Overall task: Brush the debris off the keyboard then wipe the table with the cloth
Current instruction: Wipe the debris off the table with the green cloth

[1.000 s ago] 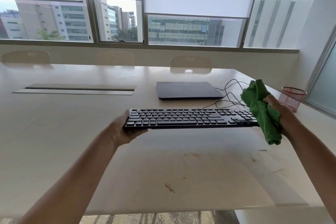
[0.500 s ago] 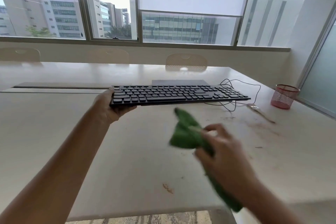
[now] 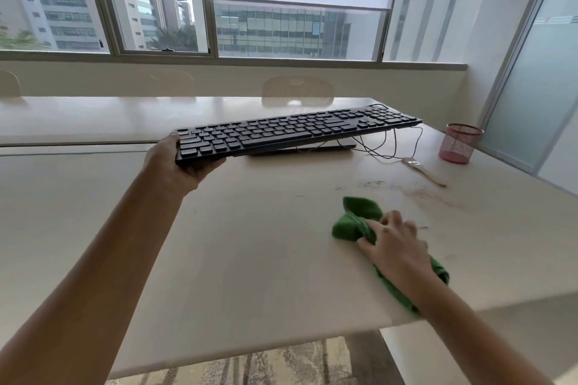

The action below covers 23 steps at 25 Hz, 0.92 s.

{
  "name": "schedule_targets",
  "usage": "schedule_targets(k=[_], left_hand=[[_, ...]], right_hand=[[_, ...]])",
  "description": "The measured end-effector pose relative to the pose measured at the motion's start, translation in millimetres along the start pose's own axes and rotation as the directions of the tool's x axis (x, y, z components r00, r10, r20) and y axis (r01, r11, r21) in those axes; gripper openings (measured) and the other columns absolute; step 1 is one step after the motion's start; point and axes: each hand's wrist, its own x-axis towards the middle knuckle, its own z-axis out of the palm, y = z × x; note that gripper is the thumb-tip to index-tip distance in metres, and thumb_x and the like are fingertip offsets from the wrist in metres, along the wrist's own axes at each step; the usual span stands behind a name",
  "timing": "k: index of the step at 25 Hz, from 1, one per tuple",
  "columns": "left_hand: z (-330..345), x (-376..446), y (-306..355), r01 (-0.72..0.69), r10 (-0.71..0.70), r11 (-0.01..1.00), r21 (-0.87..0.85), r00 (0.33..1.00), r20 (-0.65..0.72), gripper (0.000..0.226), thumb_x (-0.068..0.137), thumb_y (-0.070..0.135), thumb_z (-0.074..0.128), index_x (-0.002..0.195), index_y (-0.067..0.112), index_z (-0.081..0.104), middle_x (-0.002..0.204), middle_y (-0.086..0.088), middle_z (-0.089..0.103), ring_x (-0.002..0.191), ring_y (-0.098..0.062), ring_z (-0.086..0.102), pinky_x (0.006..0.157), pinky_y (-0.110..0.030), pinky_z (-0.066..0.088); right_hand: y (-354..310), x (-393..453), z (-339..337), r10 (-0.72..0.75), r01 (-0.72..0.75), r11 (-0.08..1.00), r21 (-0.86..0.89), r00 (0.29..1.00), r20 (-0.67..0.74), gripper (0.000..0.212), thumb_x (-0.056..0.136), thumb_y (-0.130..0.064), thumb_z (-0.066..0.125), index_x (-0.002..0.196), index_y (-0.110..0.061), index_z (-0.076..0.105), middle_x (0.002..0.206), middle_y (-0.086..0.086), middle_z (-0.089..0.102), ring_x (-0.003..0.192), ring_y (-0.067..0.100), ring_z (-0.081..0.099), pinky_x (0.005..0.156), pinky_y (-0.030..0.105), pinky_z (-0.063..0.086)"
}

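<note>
The left hand [image 3: 175, 166] grips the black keyboard [image 3: 297, 133] by its near end, holding it tilted above the table [image 3: 250, 259]. The right hand [image 3: 394, 248] presses the green cloth [image 3: 353, 222] flat on the tabletop, fingers curled over it — brown debris [image 3: 425, 194] lies just beyond, near a brush [image 3: 423, 171].

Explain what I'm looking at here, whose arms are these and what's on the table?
There is no machine here: a camera worn on a person's head looks forward and down at their own arms. The left hand holds a black keyboard by its end, lifted above the table. The right hand presses a green cloth onto the table, apparently wiping. Beyond it lie brownish debris, a brush, the keyboard's cable and a red mesh cup.
</note>
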Motion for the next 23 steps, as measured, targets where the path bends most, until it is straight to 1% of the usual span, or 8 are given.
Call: schedule_targets(k=[3, 5, 8, 11, 13, 14, 19, 23], left_hand=[[-2.8, -5.0, 9.8, 0.007, -0.007, 1.000, -0.003, 1.000, 0.006, 0.030, 0.100, 0.020, 0.035, 0.084, 0.010, 0.058, 0.059, -0.007, 0.071, 0.052, -0.021, 0.069, 0.047, -0.038, 0.058], [-4.3, -8.9, 17.5, 0.010, -0.010, 1.000, -0.002, 1.000, 0.010, 0.030, 0.100, 0.018, 0.035, 0.083, 0.009, 0.057, 0.058, -0.008, 0.070, 0.051, -0.022, 0.069, 0.049, -0.038, 0.057], [-5.0, -13.2, 26.1, -0.003, 0.003, 1.000, -0.006, 1.000, 0.008, 0.028, 0.099, 0.017, 0.036, 0.084, 0.007, 0.057, 0.058, -0.010, 0.070, 0.050, -0.024, 0.069, 0.045, -0.037, 0.057], [-5.6, -16.2, 31.5, 0.002, -0.002, 0.999, -0.035, 1.000, -0.010, 0.030, 0.100, 0.018, 0.035, 0.084, 0.004, 0.055, 0.056, -0.011, 0.069, 0.048, -0.024, 0.068, 0.044, -0.037, 0.056], [-9.4, -16.1, 36.2, -0.007, 0.006, 0.998, -0.069, 1.000, -0.023, 0.030, 0.100, 0.018, 0.035, 0.083, 0.004, 0.055, 0.057, -0.012, 0.069, 0.049, -0.025, 0.068, 0.047, -0.040, 0.057], [-12.3, -14.8, 38.6, -0.019, 0.016, 0.996, -0.082, 0.999, -0.028, 0.030, 0.100, 0.018, 0.035, 0.083, 0.005, 0.056, 0.057, -0.011, 0.069, 0.050, -0.025, 0.069, 0.049, -0.040, 0.057], [-19.9, -8.2, 45.4, -0.078, 0.076, 0.995, -0.067, 0.996, -0.039, 0.028, 0.099, 0.021, 0.039, 0.082, 0.009, 0.057, 0.057, -0.008, 0.069, 0.049, -0.023, 0.068, 0.042, -0.036, 0.056], [-23.5, -1.6, 47.4, -0.096, 0.093, 0.994, -0.062, 0.995, -0.036, 0.030, 0.101, 0.027, 0.038, 0.084, 0.011, 0.057, 0.058, -0.007, 0.070, 0.050, -0.022, 0.069, 0.043, -0.037, 0.056]], right_hand=[[45.4, 25.4, -8.9, 0.210, -0.210, 0.977, -0.037, 0.978, -0.004, 0.046, 0.091, -0.049, 0.043, 0.134, -0.032, 0.047, 0.127, 0.008, 0.034, 0.113, 0.030, 0.038, 0.090, 0.044, 0.041], [29.7, 28.8, -15.8, 0.190, -0.191, 0.982, 0.002, 0.977, -0.093, 0.045, 0.092, -0.045, 0.044, 0.133, -0.028, 0.048, 0.128, 0.009, 0.034, 0.114, 0.031, 0.038, 0.090, 0.043, 0.041], [-50.7, 1.9, -17.5, -0.237, 0.273, 0.953, 0.128, 0.942, -0.239, 0.048, 0.090, -0.042, 0.049, 0.136, -0.027, 0.046, 0.123, 0.004, 0.036, 0.112, 0.025, 0.038, 0.094, 0.041, 0.042], [-153.7, -59.3, -2.6, -0.760, 0.770, 0.588, 0.248, 0.631, -0.157, 0.051, 0.087, -0.040, 0.055, 0.136, -0.029, 0.046, 0.123, 0.006, 0.038, 0.113, 0.027, 0.036, 0.096, 0.044, 0.039], [-207.2, -78.9, 10.6, -0.882, 0.858, 0.411, 0.308, 0.460, -0.102, 0.049, 0.087, -0.038, 0.057, 0.134, -0.028, 0.049, 0.117, 0.011, 0.039, 0.109, 0.032, 0.038, 0.093, 0.044, 0.036], [-229.3, -77.9, 15.6, -0.888, 0.854, 0.398, 0.334, 0.450, -0.094, 0.048, 0.087, -0.038, 0.058, 0.133, -0.028, 0.050, 0.115, 0.012, 0.040, 0.108, 0.033, 0.038, 0.091, 0.043, 0.035], [-287.2, -18.8, 29.3, -0.763, 0.733, 0.595, 0.328, 0.644, -0.055, 0.043, 0.089, -0.042, 0.049, 0.129, -0.029, 0.052, 0.115, 0.010, 0.041, 0.107, 0.033, 0.040, 0.087, 0.043, 0.037], [-269.7, 55.4, 35.9, -0.531, 0.519, 0.830, 0.204, 0.847, 0.005, 0.041, 0.091, -0.046, 0.044, 0.125, -0.026, 0.053, 0.125, 0.011, 0.037, 0.110, 0.033, 0.040, 0.088, 0.044, 0.038]])
